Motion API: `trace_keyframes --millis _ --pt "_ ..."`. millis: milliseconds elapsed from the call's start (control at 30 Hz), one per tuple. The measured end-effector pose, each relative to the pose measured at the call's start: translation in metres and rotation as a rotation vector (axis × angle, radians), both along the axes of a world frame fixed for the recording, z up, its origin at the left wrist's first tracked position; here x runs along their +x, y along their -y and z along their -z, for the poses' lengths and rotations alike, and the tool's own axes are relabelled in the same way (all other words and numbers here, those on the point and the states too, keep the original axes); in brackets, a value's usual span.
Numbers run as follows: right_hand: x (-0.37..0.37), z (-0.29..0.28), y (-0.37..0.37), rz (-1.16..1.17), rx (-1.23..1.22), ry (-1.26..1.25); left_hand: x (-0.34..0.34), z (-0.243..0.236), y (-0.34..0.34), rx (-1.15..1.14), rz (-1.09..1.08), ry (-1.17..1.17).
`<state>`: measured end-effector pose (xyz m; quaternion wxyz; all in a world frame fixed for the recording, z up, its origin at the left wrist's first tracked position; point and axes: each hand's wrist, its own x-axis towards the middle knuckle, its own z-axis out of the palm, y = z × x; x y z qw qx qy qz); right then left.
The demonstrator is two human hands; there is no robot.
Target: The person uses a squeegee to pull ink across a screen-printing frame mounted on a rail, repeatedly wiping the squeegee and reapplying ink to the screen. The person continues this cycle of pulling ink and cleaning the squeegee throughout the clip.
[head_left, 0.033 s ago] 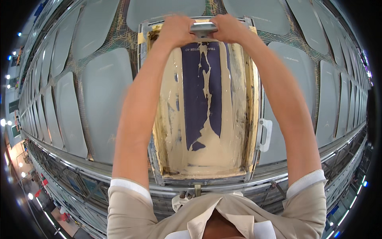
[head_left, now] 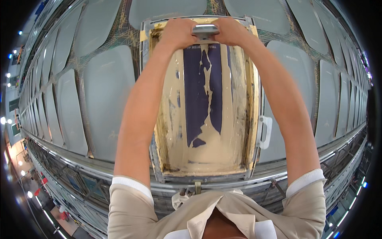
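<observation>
Both arms stretch forward to the far end of a screen-printing frame (head_left: 251, 119) with yellowish, stained inner edges. My left hand (head_left: 180, 33) and my right hand (head_left: 230, 32) are closed around the two ends of a squeegee (head_left: 205, 29); its grey middle shows between them, while its blade is mostly hidden. Below it, a dark purple stencil area (head_left: 195, 91) runs down the screen's middle. Thick beige ink (head_left: 211, 157) pools at the near end, coats both sides and trails in a ragged streak down the purple area.
Rows of grey rounded panels (head_left: 107, 99) lie on the long table left, right and beyond the frame. A white handle (head_left: 264, 133) sticks out at the frame's right side. Metal rails (head_left: 223, 183) run along the table's near edge, close to my body.
My hands and the squeegee have shifted slightly toward me. The frame appears a little higher at its near end, and the ink pattern looks nearly the same.
</observation>
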<state>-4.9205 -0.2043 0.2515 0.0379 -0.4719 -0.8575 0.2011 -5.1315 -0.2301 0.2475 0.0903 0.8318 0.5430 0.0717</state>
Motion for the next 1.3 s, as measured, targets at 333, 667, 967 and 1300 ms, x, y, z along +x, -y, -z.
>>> trace_keyframes --millis 333,667,967,1300 --pt "0.034 0.003 0.266 -0.083 0.08 -0.099 0.026 -0.005 0.267 -0.097 0.037 0.051" --pt "0.054 -0.057 0.382 0.257 -0.217 -0.378 0.028 -0.02 0.439 0.012 -0.029 0.116" --pt "0.15 0.053 0.307 0.884 0.103 -0.329 0.03 -0.019 0.447 0.009 -0.018 0.035" --pt "0.083 -0.03 0.306 0.882 0.159 -0.558 -0.035 -0.045 0.47 0.167 -0.128 0.211"
